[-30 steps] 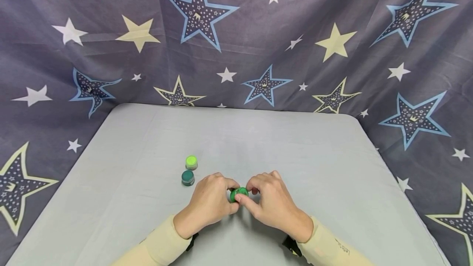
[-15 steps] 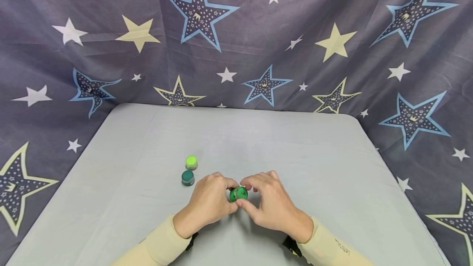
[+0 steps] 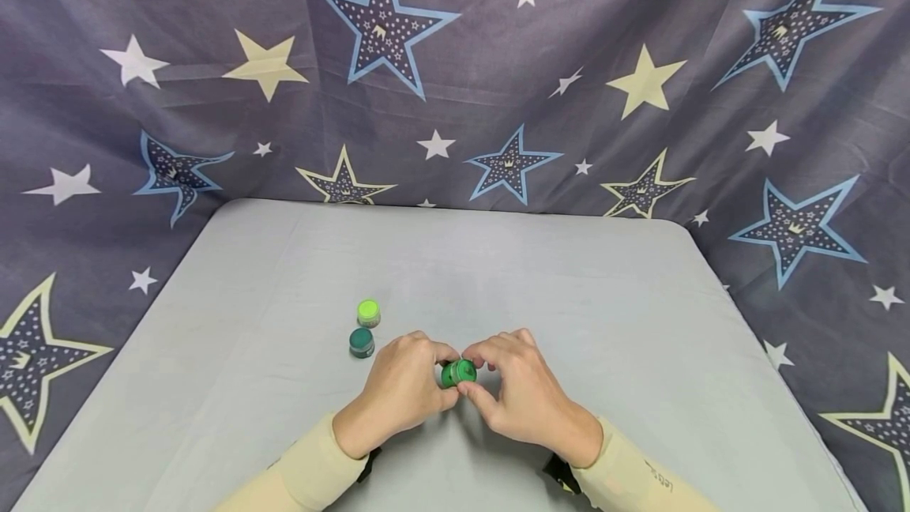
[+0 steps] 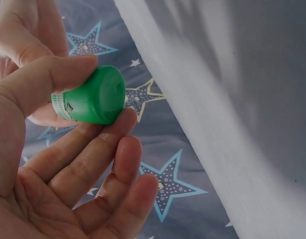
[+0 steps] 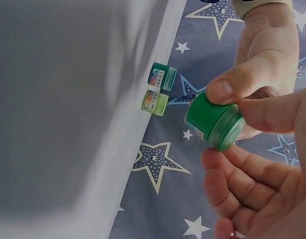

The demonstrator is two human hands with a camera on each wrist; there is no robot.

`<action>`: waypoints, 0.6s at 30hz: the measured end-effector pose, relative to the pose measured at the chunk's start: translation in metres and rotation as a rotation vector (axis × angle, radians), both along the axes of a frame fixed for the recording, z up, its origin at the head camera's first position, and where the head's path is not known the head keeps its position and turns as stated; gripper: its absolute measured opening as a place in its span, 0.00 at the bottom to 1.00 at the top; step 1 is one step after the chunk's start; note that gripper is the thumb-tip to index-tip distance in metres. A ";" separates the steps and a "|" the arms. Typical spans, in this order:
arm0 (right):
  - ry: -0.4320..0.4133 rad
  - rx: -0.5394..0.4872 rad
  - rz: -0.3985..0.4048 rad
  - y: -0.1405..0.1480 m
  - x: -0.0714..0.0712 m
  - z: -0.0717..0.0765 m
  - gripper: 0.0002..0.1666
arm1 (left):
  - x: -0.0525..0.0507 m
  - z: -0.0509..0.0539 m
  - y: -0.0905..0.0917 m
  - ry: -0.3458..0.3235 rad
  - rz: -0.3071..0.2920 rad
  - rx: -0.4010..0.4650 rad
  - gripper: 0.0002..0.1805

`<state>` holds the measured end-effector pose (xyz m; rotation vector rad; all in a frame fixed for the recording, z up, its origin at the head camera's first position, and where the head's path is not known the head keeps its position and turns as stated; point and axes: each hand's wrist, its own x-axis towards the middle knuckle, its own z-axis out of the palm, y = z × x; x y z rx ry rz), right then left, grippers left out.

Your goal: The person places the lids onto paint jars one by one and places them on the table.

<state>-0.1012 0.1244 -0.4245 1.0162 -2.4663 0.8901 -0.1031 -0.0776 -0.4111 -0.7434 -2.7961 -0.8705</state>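
Note:
A small green paint jar [image 3: 458, 372] with a clear-rimmed lid [image 5: 229, 130] lies tilted between both hands, its lid end toward the right hand. My left hand [image 3: 405, 382] pinches the jar's body between thumb and fingers; in the left wrist view the smooth base [image 4: 112, 94] shows past the thumb. With thumb and fingertips, my right hand [image 3: 522, 389] holds the lid's rim at opposite sides. Beyond the left hand, a light green jar [image 3: 368, 313] and a dark green jar [image 3: 362, 343] stand upright, lids on. Their labels show in the right wrist view.
A grey-white cloth-covered table [image 3: 569, 299] lies beneath the hands. Behind and at the sides hangs a dark star-patterned curtain [image 3: 455, 101]. Black wrist straps [image 3: 562, 471] show under the pale sleeves [image 3: 633, 472].
The right thumb and fingers have shifted off the lid's face to its rim, so more of the lid shows. The left hand and the two standing jars have stayed put.

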 end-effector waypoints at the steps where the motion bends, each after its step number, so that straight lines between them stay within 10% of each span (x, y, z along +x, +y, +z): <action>1: 0.001 0.002 -0.004 0.000 0.000 0.000 0.12 | 0.000 0.000 0.000 0.001 0.000 -0.001 0.14; 18: -0.022 0.019 -0.042 -0.001 0.000 -0.002 0.11 | 0.000 -0.001 0.001 0.004 0.004 -0.015 0.14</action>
